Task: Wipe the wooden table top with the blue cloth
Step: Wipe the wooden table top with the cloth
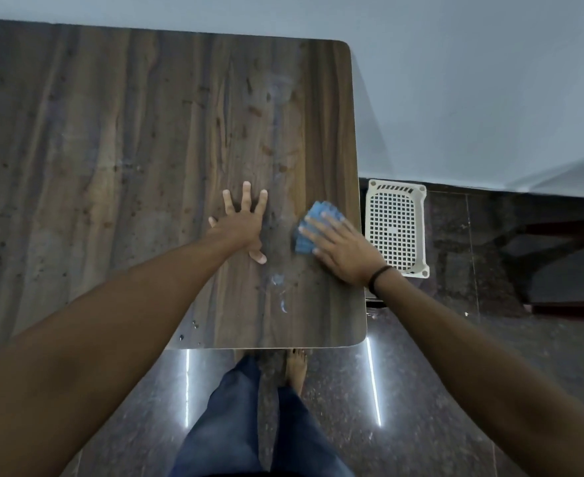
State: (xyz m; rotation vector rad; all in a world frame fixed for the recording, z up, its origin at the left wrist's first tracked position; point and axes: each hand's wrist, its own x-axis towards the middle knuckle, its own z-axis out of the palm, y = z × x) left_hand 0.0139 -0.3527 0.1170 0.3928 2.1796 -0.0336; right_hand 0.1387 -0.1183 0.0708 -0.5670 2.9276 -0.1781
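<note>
Our right hand (344, 251) presses flat, fingers straight, on the folded blue cloth (313, 228) near the brown wooden desk's (111, 132) right edge; our left hand (242, 222) braces, fingers spread. Sweeping further right, we risk slipping off.

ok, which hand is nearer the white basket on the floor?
Right. The right hand presses the blue cloth at the right edge of the table, just beside the white basket; the left hand lies flat farther left.
</note>
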